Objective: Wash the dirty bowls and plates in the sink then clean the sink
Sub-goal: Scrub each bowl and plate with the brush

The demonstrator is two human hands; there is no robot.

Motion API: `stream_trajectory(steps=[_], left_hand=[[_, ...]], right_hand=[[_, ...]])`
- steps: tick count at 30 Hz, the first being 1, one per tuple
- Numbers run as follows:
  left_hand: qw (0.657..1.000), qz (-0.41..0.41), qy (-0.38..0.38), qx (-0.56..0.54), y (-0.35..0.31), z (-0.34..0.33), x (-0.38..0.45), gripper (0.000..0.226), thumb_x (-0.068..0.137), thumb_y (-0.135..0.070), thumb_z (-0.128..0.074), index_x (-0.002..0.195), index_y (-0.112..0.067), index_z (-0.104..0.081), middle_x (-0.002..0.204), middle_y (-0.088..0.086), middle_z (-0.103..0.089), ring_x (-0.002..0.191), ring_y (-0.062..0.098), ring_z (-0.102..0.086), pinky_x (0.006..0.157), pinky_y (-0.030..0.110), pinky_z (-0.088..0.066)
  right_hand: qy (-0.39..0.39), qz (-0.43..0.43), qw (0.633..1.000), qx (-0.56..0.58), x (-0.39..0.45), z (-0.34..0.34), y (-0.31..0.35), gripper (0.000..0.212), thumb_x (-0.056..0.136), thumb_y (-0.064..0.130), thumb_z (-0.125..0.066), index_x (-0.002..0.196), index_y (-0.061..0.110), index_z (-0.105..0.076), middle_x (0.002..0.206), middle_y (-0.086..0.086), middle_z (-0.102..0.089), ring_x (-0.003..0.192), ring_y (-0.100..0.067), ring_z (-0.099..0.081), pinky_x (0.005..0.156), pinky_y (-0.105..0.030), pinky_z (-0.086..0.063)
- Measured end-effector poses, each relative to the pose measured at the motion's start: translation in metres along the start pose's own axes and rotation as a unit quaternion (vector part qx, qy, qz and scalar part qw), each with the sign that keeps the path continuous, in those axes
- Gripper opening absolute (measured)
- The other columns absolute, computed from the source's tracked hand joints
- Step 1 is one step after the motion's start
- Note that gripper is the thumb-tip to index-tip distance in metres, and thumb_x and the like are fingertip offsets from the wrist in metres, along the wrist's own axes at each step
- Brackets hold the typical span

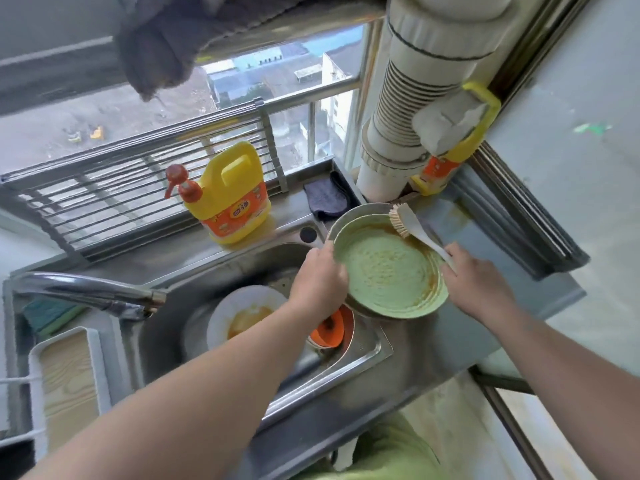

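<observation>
Green plate between both hands' fingers

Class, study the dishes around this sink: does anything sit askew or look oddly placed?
Yes. The green plate tilts over the sink's right edge, propped on a metal bowl, and a dish brush rests on its smeared rim.

No legible text; bottle label blurred.
</observation>
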State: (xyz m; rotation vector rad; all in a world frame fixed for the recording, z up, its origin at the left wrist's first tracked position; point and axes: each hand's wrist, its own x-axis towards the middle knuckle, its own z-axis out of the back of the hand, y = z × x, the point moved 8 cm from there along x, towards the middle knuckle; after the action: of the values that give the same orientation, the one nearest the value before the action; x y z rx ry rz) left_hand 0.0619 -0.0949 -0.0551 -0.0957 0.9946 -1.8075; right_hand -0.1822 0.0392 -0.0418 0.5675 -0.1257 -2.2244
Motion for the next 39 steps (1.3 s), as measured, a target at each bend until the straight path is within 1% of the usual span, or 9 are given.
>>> stream_trajectory(steps=[4, 8, 11, 15, 19, 22, 26, 36, 39], left_hand=[[0.999, -0.05, 0.011, 0.005, 0.016, 0.009, -0.005, 0.058, 0.109, -0.032, -0.05, 0.163, -0.03, -0.03, 0.106, -0.003, -0.056, 0.096, 0.014, -0.056, 0.081, 0.032, -0.043], [0.994, 0.051, -0.062, -0.073, 0.099, 0.038, -0.022, 0.042, 0.108, -0.026, -0.053, 0.15, -0.03, -0.053, 0.11, -0.004, -0.067, 0.098, 0.014, -0.063, 0.092, 0.038, -0.053], [0.983, 0.18, -0.045, -0.002, 0.197, 0.046, -0.05, 0.035, 0.105, -0.024, -0.054, 0.137, -0.027, -0.068, 0.132, -0.001, -0.069, 0.117, 0.021, -0.064, 0.1, 0.035, -0.051], [0.929, 0.368, -0.011, -0.029, 0.307, 0.039, -0.098, 0.045, 0.1, -0.026, -0.058, 0.145, -0.019, -0.062, 0.145, 0.006, -0.064, 0.13, 0.028, -0.061, 0.105, 0.034, -0.047], [0.876, 0.457, -0.033, -0.153, 0.366, 0.011, -0.11, 0.069, 0.087, -0.035, -0.07, 0.152, -0.016, -0.054, 0.144, 0.01, -0.063, 0.125, 0.031, -0.063, 0.11, 0.041, -0.051], [0.851, 0.467, -0.048, -0.236, 0.381, -0.014, -0.1, 0.056, 0.093, -0.022, -0.067, 0.148, -0.017, -0.057, 0.135, 0.007, -0.067, 0.118, 0.03, -0.065, 0.104, 0.04, -0.054], [0.831, 0.483, -0.082, -0.263, 0.395, -0.034, -0.097, 0.032, 0.085, -0.025, -0.075, 0.112, -0.03, -0.059, 0.104, -0.003, -0.071, 0.101, 0.026, -0.07, 0.097, 0.044, -0.059], [0.751, 0.422, -0.151, -0.486, 0.348, -0.017, -0.09, 0.023, 0.11, -0.015, -0.05, 0.13, -0.027, -0.052, 0.117, 0.013, -0.068, 0.102, 0.036, -0.07, 0.079, 0.051, -0.062], [0.779, 0.376, -0.122, -0.486, 0.339, 0.001, -0.095, 0.03, 0.111, -0.016, -0.047, 0.133, -0.035, -0.053, 0.124, 0.01, -0.068, 0.11, 0.036, -0.067, 0.077, 0.048, -0.06]], right_hand=[[-0.039, -0.002, 0.999, -0.021, 0.003, 0.002, 0.008, 0.016, 0.108, 0.034, -0.041, 0.115, 0.021, -0.046, 0.106, -0.02, -0.063, 0.087, -0.042, -0.058, 0.068, -0.043, -0.04], [-0.102, 0.113, 0.986, 0.073, -0.032, 0.009, 0.084, 0.016, 0.107, 0.03, -0.048, 0.108, 0.015, -0.048, 0.089, -0.017, -0.064, 0.078, -0.044, -0.06, 0.061, -0.042, -0.037], [0.004, 0.244, 0.961, 0.131, -0.075, -0.039, 0.172, 0.011, 0.108, 0.029, -0.047, 0.107, 0.018, -0.048, 0.076, 0.002, -0.052, 0.07, -0.033, -0.054, 0.057, -0.042, -0.037], [0.22, 0.276, 0.935, -0.036, -0.085, -0.171, 0.226, 0.026, 0.098, 0.007, -0.053, 0.115, 0.026, -0.047, 0.11, -0.003, -0.047, 0.092, -0.034, -0.058, 0.071, -0.042, -0.045], [0.261, 0.27, 0.914, -0.154, -0.048, -0.234, 0.243, 0.042, 0.096, 0.007, -0.06, 0.134, 0.023, -0.051, 0.134, -0.013, -0.044, 0.119, -0.036, -0.051, 0.097, -0.05, -0.054], [0.254, 0.271, 0.903, -0.215, -0.018, -0.254, 0.25, 0.041, 0.099, 0.016, -0.058, 0.139, 0.024, -0.051, 0.14, -0.016, -0.048, 0.135, -0.04, -0.04, 0.108, -0.054, -0.045], [0.289, 0.258, 0.899, -0.205, -0.004, -0.274, 0.251, 0.04, 0.101, 0.016, -0.055, 0.138, 0.028, -0.05, 0.131, -0.011, -0.056, 0.13, -0.034, -0.047, 0.108, -0.052, -0.047], [0.331, 0.212, 0.917, -0.073, 0.005, -0.283, 0.252, 0.017, 0.108, 0.021, -0.046, 0.12, 0.028, -0.056, 0.105, -0.001, -0.061, 0.09, -0.018, -0.059, 0.085, -0.036, -0.056], [0.321, 0.222, 0.92, -0.045, 0.001, -0.269, 0.251, 0.007, 0.109, 0.03, -0.049, 0.112, 0.033, -0.054, 0.1, 0.001, -0.058, 0.092, -0.021, -0.061, 0.078, -0.037, -0.055]])
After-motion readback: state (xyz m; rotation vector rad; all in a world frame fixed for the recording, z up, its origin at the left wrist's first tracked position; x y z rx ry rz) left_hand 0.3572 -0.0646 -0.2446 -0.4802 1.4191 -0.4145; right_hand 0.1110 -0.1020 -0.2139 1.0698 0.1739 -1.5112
